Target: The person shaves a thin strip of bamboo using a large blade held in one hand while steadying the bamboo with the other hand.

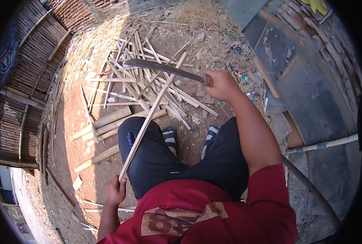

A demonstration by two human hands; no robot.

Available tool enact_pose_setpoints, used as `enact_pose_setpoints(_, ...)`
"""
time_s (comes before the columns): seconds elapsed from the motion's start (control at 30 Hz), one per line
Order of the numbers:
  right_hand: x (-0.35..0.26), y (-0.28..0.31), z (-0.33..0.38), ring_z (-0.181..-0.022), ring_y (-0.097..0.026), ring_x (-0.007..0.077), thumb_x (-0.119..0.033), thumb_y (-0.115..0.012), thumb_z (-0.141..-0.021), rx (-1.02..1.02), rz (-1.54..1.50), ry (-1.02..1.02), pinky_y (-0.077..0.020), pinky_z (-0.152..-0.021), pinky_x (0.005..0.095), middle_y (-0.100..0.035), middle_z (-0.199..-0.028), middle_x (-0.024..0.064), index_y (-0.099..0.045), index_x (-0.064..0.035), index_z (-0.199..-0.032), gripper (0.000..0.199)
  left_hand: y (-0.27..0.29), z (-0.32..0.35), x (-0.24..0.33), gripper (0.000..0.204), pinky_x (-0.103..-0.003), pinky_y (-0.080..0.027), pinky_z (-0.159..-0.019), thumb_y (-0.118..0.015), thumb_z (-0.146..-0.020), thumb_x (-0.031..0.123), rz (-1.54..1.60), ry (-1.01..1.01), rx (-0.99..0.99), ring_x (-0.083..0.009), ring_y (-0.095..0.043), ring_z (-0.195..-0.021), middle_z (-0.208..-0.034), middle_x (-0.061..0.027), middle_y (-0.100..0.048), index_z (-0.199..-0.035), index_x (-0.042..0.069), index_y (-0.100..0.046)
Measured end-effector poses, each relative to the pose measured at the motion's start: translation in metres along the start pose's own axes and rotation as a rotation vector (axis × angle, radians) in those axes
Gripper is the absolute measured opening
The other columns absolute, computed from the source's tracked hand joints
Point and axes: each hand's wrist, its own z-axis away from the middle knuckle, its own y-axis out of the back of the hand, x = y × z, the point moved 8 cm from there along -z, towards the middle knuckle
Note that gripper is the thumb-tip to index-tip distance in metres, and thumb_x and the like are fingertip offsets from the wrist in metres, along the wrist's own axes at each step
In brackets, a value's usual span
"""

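- The left hand point(116, 191), fingers wrapped round, grips the lower end of a long split-bamboo slat point(151, 118) that slants up across the left thigh, over dark trousers point(162, 158).
- The right hand point(222, 86), closed in a fist on the handle, holds a machete point(156, 66) out in front, its long dark blade pointing left.
- Blade and slat cross near the slat's far end; whether they touch cannot be told from this angle.
- Beyond the feet, in striped footwear point(169, 138), a heap of bamboo strips point(148, 85) lies criss-crossed on the ground, the machete's tip above it in view.
- Round bamboo poles point(103, 130) lie beside the left knee, their cut ends facing left.
- Further left, a band of sunlit dirt point(69, 134) gives room between the poles and a bamboo-slat wall point(38, 53).
- On the right, large dark panels point(311, 93) edge the space, apart from the outstretched forearm.
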Motion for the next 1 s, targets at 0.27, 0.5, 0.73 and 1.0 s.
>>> enact_pose_setpoints(0.27,0.012,-0.027,-0.013,-0.088,-0.067,0.0405,-0.024,-0.074,-0.071,0.058,0.016,0.052,-0.0534,-0.078,0.0494,-0.07,-0.089,0.0166,-0.069,-0.011,-0.1,0.033,0.001,-0.011,0.027,0.038,-0.045,-0.042,-0.054,-0.061,-0.101,0.031,-0.007,0.0,0.006,-0.0387,-0.057,-0.057,-0.061,-0.0198,-0.055,-0.079,0.001,-0.052)
enact_pose_setpoints(0.5,-0.089,-0.024,0.011,-0.085,-0.067,0.0402,-0.018,-0.073,-0.071,-0.105,0.185,0.391,-0.0524,-0.076,0.0504,-0.069,-0.087,0.0176,-0.068,-0.0079,-0.101,0.032,0.007,-0.053,0.091,0.039,-0.044,-0.042,-0.055,-0.059,-0.102,0.031,0.095,-0.002,0.03,-0.0386,-0.057,-0.058,-0.063,-0.0207,-0.055,-0.08,0.0,-0.052)
enact_pose_setpoints(0.73,-0.021,0.024,0.003,-0.087,-0.067,0.0397,-0.019,-0.076,-0.071,0.17,-0.006,0.059,-0.0521,-0.076,0.0478,-0.069,-0.088,0.019,-0.068,-0.0059,-0.109,0.041,0.002,-0.104,0.159,0.038,-0.042,-0.041,-0.055,-0.057,-0.104,0.031,0.23,-0.141,0.014,-0.033,-0.05,-0.055,-0.063,-0.0204,-0.053,-0.083,-0.001,-0.052)
enact_pose_setpoints(1.0,-0.028,0.015,0.003,-0.086,-0.069,0.0392,-0.024,-0.073,-0.076,0.144,-0.102,0.119,-0.055,-0.078,0.0489,-0.071,-0.087,0.0171,-0.071,-0.0115,-0.106,0.033,0.005,-0.119,0.2,0.036,-0.052,-0.044,-0.06,-0.058,-0.102,0.03,-0.085,-0.233,0.141,-0.0467,-0.057,-0.065,-0.068,-0.024,-0.058,-0.082,0.001,-0.052)
